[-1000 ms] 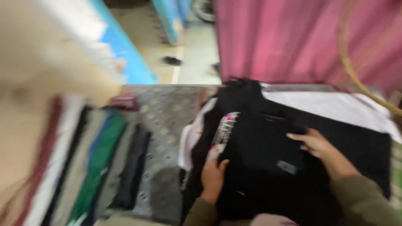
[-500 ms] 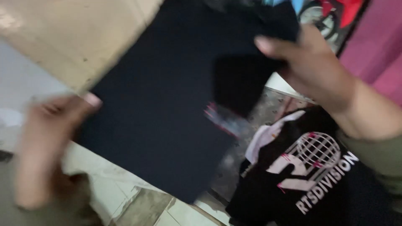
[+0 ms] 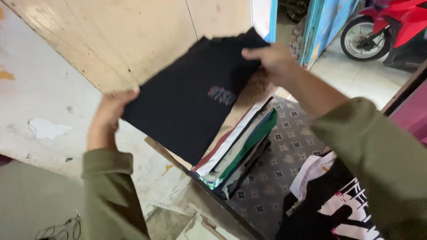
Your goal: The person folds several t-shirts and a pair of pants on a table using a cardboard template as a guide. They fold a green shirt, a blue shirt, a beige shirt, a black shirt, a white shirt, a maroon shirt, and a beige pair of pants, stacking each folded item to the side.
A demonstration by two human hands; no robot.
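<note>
Patterned matting (image 3: 289,146) covers the floor at lower centre, with a pale scuffed wall (image 3: 40,89) filling the left of the frame. Lower right, a black printed shirt (image 3: 329,209) lies over a white garment (image 3: 313,171). At centre, a stack (image 3: 238,149) of folded clothes rests on its side. Above it, a folded black shirt (image 3: 195,95) is held in the air: the left hand (image 3: 109,115) grips its lower-left edge, the right hand (image 3: 271,60) pinches its upper-right corner. Both sleeves are olive. Upper right, a blue door frame (image 3: 322,26) and, beyond it, a red scooter (image 3: 387,29).
</note>
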